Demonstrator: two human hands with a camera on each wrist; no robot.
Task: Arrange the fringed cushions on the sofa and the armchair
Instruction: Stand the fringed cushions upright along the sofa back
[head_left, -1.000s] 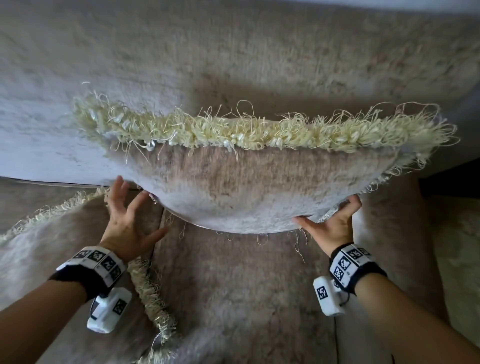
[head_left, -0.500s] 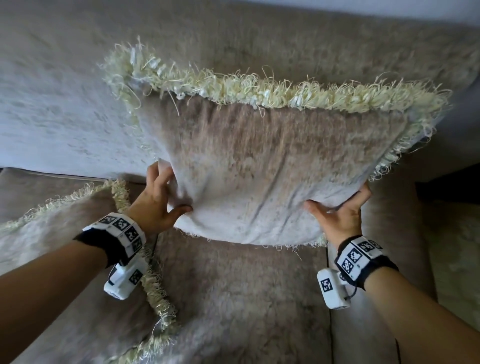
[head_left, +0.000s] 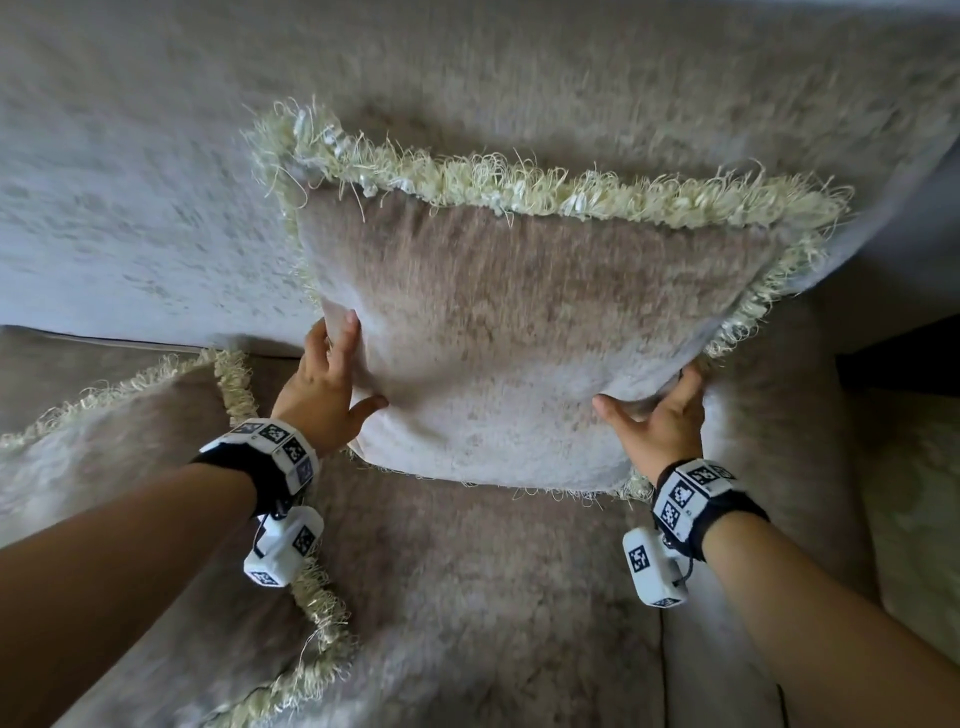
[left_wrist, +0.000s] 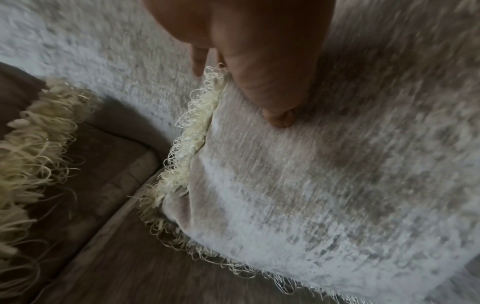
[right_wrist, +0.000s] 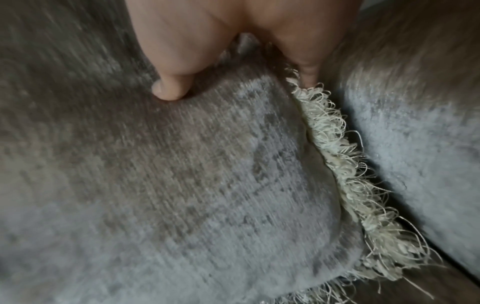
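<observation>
The left hand (head_left: 324, 395) clasps the lower left edge of the fringed cushion (head_left: 519, 332), its thumb (left_wrist: 279, 115) pressed flat into the front face while the other fingers curl round behind the seam; in the left wrist view one fingertip (left_wrist: 198, 61) shows past the looped trim. The right hand (head_left: 657, 421) holds the lower right corner in the same way, thumb (right_wrist: 168, 88) dug into the pile in front and a finger (right_wrist: 309, 74) tucked behind the fringe (right_wrist: 345, 164). Each wrist wears a black band (head_left: 711, 499) carrying white blocks printed with black-and-white square markers. The cushion is a plump square of short, velvety chenille in mottled taupe and pale grey, its nap catching light in streaks, and the fabric dimples where the thumbs press. A shaggy cream fringe of loose, curly threads runs along all its edges, thickest along the top. It stands upright on the sofa seat (head_left: 483, 597), leaning against the sofa back (head_left: 467, 78), at the right end just beside the padded arm (head_left: 779, 395). Sofa and cushion share the same soft, blotchy upholstery. A second fringed cushion (head_left: 119, 441) of the same cloth and trim lies slumped on the seat to the left, its fringe (left_wrist: 31, 148) near the left wrist. Patterned pale flooring (head_left: 914, 499) shows beyond the arm.
</observation>
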